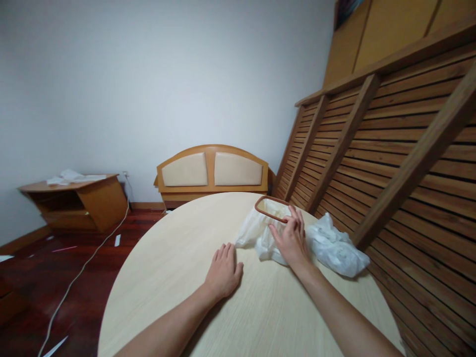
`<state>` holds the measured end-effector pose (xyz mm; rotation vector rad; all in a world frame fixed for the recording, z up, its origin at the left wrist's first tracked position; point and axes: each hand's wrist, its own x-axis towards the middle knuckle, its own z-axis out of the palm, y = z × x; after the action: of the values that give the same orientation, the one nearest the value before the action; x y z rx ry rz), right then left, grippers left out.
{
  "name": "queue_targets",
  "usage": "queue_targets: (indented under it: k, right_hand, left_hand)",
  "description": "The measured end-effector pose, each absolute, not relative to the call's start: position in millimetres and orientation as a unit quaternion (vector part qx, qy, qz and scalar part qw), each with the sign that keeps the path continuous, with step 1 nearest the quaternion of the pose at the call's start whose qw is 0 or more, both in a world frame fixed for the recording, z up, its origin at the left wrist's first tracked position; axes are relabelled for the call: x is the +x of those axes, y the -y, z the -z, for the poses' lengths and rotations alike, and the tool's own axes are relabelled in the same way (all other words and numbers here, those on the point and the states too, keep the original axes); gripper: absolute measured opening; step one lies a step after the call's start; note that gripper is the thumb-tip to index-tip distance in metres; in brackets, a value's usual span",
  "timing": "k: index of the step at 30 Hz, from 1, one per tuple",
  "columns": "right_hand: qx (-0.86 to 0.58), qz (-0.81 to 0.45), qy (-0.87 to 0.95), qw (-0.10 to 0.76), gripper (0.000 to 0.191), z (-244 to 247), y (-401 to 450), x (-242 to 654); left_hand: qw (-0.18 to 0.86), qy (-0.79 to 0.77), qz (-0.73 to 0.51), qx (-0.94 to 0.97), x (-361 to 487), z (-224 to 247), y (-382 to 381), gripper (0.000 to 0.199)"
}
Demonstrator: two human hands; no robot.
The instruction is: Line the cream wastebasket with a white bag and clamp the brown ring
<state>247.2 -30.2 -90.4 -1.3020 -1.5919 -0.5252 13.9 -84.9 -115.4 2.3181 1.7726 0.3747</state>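
My left hand (223,271) lies flat on the round pale wooden table (178,258), palm down, holding nothing. Its fingertips are close to the left edge of a crumpled white plastic bag (248,230). Farther forward, my right hand (292,238) grips the near right corner of a brown rounded-rectangular frame (273,216). The frame is tilted just over the bag, and its middle is see-through or open; I cannot tell which. The palm hides part of the bag. A second knotted white plastic bag (336,245) rests to the right of that hand.
Slatted wooden panels (394,163) lean along the right side, close to the table edge. Behind the table stands a padded headboard (211,168). At left, a low wooden cabinet (100,198) bears white sheets, and a white cable (87,260) runs across the dark red floor.
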Motion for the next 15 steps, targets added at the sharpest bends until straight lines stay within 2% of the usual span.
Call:
queue_targets:
  k: [11,15]
  right_hand:
    - [-0.682,0.285,0.572,0.356,0.033,78,-6,247]
    - [-0.713,0.282,0.542,0.344,0.035,69,-29,255]
  left_hand:
    - [0.106,-0.580,-0.138,0.796,10,113,85,0.056]
    - [0.096,-0.574,-0.153,0.798,9,112,83,0.053]
